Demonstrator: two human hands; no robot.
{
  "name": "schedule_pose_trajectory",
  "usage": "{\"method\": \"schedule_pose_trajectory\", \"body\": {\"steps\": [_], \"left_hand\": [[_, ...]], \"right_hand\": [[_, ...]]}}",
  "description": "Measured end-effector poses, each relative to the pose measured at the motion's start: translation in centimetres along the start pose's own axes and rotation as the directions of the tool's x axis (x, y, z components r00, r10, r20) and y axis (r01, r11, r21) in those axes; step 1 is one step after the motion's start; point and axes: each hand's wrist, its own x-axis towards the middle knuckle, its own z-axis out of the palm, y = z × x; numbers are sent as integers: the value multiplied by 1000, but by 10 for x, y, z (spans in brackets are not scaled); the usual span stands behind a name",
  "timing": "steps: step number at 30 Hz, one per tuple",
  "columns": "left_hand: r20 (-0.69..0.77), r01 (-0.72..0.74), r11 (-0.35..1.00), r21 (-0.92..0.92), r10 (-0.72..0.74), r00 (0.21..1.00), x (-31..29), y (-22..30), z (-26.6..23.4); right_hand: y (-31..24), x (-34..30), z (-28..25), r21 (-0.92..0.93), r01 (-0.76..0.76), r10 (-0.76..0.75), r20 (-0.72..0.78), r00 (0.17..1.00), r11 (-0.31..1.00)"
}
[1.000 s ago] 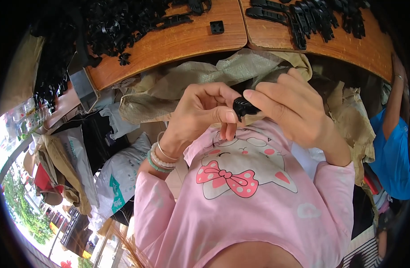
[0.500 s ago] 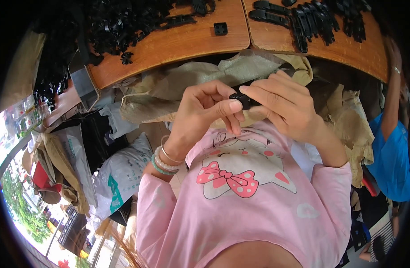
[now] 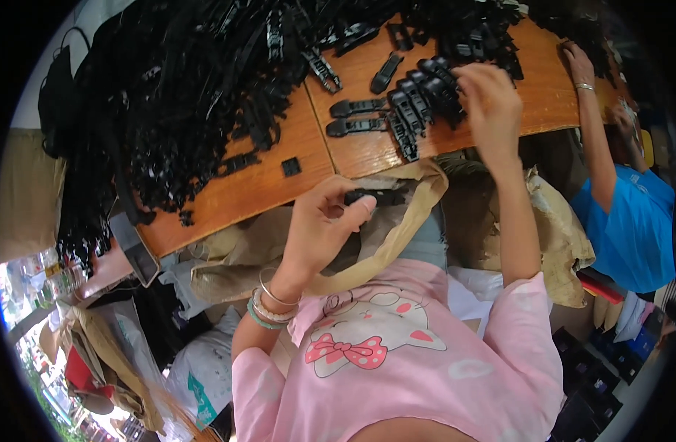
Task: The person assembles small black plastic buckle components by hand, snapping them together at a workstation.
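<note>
My left hand (image 3: 323,221) is closed on a dark plastic piece (image 3: 369,197), pinched between thumb and fingers just off the table's front edge. Part of the piece is hidden by the fingers. My right hand (image 3: 493,107) reaches over the table, fingers curled at the right end of a row of black ribbed plastic parts (image 3: 412,107). Its fingertips are partly hidden, so what they grip cannot be made out. Two similar flat parts (image 3: 356,127) lie left of the row, and a single one (image 3: 386,72) lies behind it.
Black straps and parts form a large heap (image 3: 183,96) on the left of the wooden table (image 3: 319,158). A small square black block (image 3: 291,166) lies near its front edge. Brown sacking (image 3: 419,210) hangs below. At right, another person in blue (image 3: 625,221) works at the table.
My hands have parted. The right one has gone from beside the left to the row of parts on the table. My left hand still holds a dark piece. The view has shifted, showing more table.
</note>
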Motion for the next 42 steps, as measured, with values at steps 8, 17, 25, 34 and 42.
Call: {"method": "schedule_pose_trajectory", "body": {"steps": [8, 17, 25, 34, 42], "left_hand": [[62, 117, 992, 48, -120, 991, 18, 7, 17], [-142, -17, 997, 74, 28, 990, 9, 6, 13], [-118, -43, 972, -232, 16, 993, 27, 22, 8], [-22, 30, 862, -506, -48, 999, 19, 23, 0], [-79, 3, 960, -279, -27, 996, 10, 28, 6]], "right_hand": [[36, 66, 43, -62, 218, -203, 186, 961, 974], [4, 65, 80, -301, 11, 30, 130, 991, 954], [-49, 21, 12, 862, -409, 154, 380, 912, 300], [-81, -17, 12, 652, -70, -142, 268, 953, 755], [-96, -29, 20, 648, 99, -238, 131, 962, 755]]}}
